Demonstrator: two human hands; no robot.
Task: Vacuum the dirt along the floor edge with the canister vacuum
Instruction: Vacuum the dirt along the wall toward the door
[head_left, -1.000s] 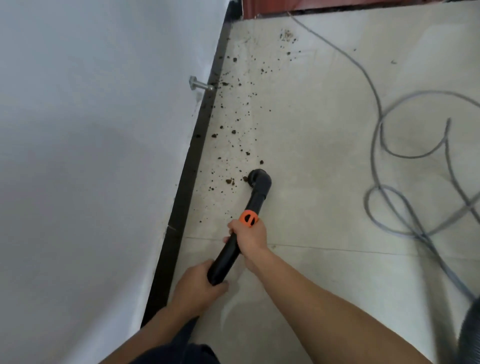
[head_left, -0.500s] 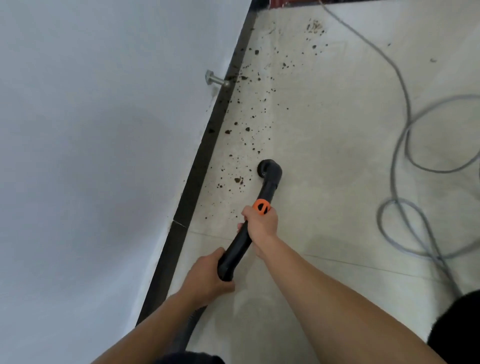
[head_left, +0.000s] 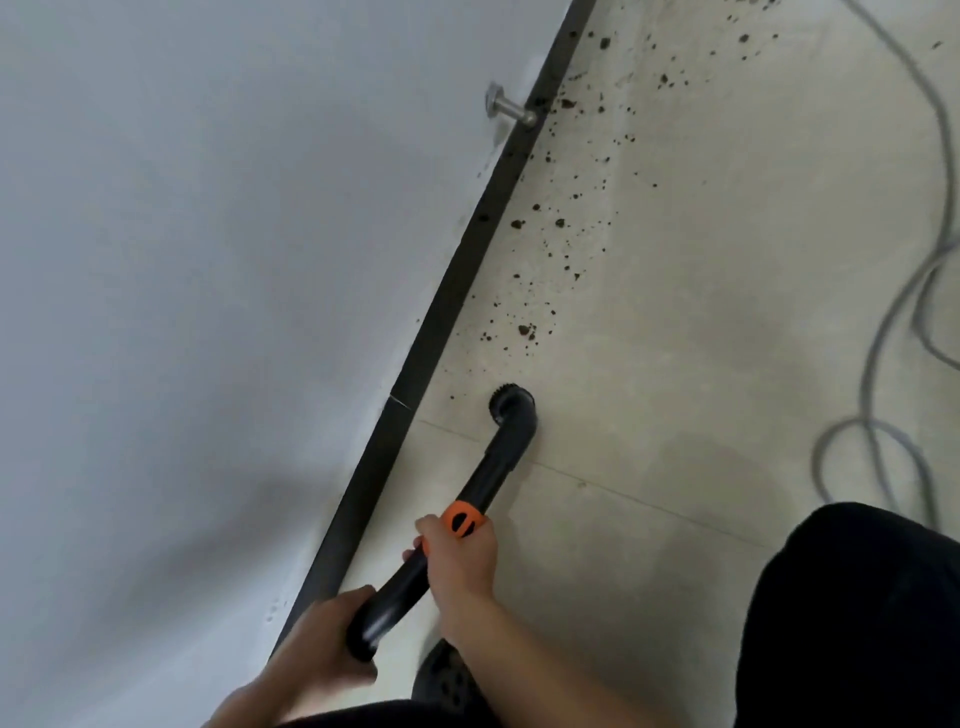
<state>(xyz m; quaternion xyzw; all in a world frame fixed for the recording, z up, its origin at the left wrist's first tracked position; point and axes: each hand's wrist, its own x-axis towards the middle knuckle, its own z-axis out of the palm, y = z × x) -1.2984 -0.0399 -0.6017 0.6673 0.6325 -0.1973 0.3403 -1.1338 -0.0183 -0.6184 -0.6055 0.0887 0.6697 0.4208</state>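
I hold a black vacuum wand (head_left: 491, 470) with an orange collar (head_left: 464, 518). Its round brush nozzle (head_left: 511, 402) rests on the pale tile floor, a little right of the black baseboard (head_left: 441, 312). My right hand (head_left: 457, 558) grips the wand just below the orange collar. My left hand (head_left: 324, 642) grips its lower end near the bottom of the view. Dark dirt crumbs (head_left: 545, 260) are scattered along the floor edge beyond the nozzle, up to the top of the view.
A white wall (head_left: 208, 312) fills the left side, with a metal door stop (head_left: 511, 111) sticking out low on it. A grey cable (head_left: 883, 338) loops over the floor at right. A black canister body (head_left: 857, 623) sits at bottom right, a dark shoe (head_left: 447, 675) below my hands.
The nozzle has drawn back toward me along the edge, away from the crumbs it was touching. The view has shifted, and the black canister now shows at bottom right.
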